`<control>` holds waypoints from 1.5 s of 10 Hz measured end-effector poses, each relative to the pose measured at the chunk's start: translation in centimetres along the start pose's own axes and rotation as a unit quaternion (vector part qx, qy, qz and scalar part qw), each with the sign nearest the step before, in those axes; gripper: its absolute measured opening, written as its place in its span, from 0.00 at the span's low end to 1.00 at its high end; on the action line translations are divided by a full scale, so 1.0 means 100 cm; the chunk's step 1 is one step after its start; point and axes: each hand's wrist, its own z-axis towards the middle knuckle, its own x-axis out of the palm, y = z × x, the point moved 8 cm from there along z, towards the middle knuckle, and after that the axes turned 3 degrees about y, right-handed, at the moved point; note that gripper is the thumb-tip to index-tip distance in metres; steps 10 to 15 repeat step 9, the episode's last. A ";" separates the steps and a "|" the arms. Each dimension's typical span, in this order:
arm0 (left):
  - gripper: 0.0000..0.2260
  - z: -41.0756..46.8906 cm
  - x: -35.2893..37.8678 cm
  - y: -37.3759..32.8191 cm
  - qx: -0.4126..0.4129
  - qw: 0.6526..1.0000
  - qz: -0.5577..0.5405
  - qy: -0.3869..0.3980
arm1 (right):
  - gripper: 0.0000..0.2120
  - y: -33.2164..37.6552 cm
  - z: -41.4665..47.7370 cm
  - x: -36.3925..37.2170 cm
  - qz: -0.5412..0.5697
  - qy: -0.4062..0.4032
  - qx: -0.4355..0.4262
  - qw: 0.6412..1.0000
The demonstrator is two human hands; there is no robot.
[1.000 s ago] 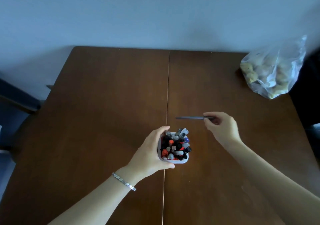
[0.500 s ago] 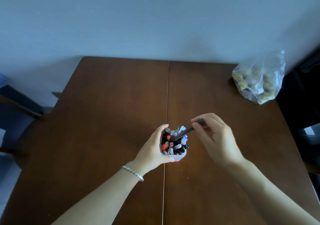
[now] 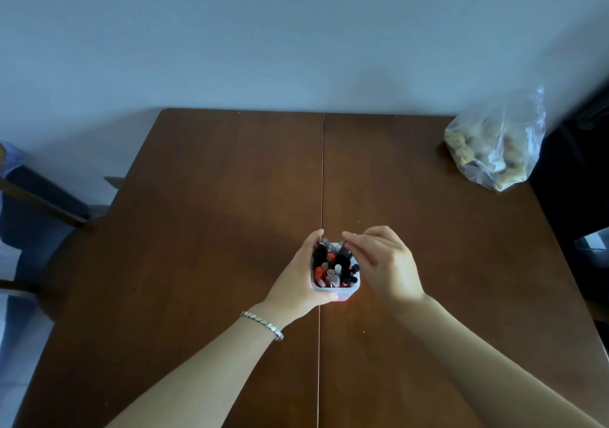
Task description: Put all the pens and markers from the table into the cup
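A small white cup (image 3: 333, 292) stands on the brown table (image 3: 204, 216), near its middle seam. It is packed with several pens and markers (image 3: 333, 264) in black, red and grey, all upright. My left hand (image 3: 296, 284) wraps around the cup's left side and holds it. My right hand (image 3: 385, 263) hovers over the cup's far right corner. Its thumb and fingertips pinch the top of a dark pen (image 3: 343, 248) that stands almost fully inside the cup. I see no loose pens on the table.
A clear plastic bag (image 3: 494, 151) with yellowish lumps lies at the table's far right corner. A chair (image 3: 36, 197) stands off the left edge. A wall rises behind the table. A dark object sits past the right edge.
My right hand carried the dark pen from beside the cup to over it, turned it from level to upright and lowered it among the others. My left hand stayed on the cup.
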 end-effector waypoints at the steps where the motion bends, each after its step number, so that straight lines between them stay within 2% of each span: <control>1: 0.44 0.000 0.000 0.002 0.002 1.000 -0.007 -0.001 | 0.09 -0.005 0.001 0.000 0.012 0.052 0.047 0.998; 2: 0.45 0.000 0.000 0.003 -0.002 1.000 -0.020 -0.001 | 0.09 -0.015 0.010 0.013 -0.023 0.118 0.109 0.987; 4: 0.43 -0.001 -0.001 0.000 -0.002 0.999 -0.033 0.001 | 0.10 0.007 0.011 0.029 -0.050 0.161 -0.006 0.986; 5: 0.45 -0.001 -0.001 -0.001 0.004 1.000 -0.015 -0.001 | 0.19 -0.004 -0.011 0.024 -0.051 0.160 0.002 0.986; 6: 0.46 -0.003 0.000 -0.001 0.002 1.000 -0.017 -0.017 | 0.25 -0.004 -0.037 0.034 -0.102 0.187 -0.026 0.977; 7: 0.47 -0.003 0.000 -0.002 -0.003 0.999 -0.006 -0.041 | 0.25 -0.005 -0.035 0.038 -0.045 0.193 -0.005 0.980; 8: 0.47 -0.001 -0.001 -0.001 -0.009 0.998 -0.008 -0.057 | 0.15 -0.015 -0.027 0.027 0.093 0.159 0.033 0.982; 9: 0.45 -0.005 -0.008 -0.003 -0.011 0.997 -0.032 -0.068 | 0.11 -0.037 -0.022 0.002 0.090 0.055 0.101 0.989; 15: 0.45 -0.005 -0.008 -0.003 -0.011 0.997 -0.032 -0.068 | 0.11 -0.037 -0.022 0.002 0.090 0.055 0.101 0.989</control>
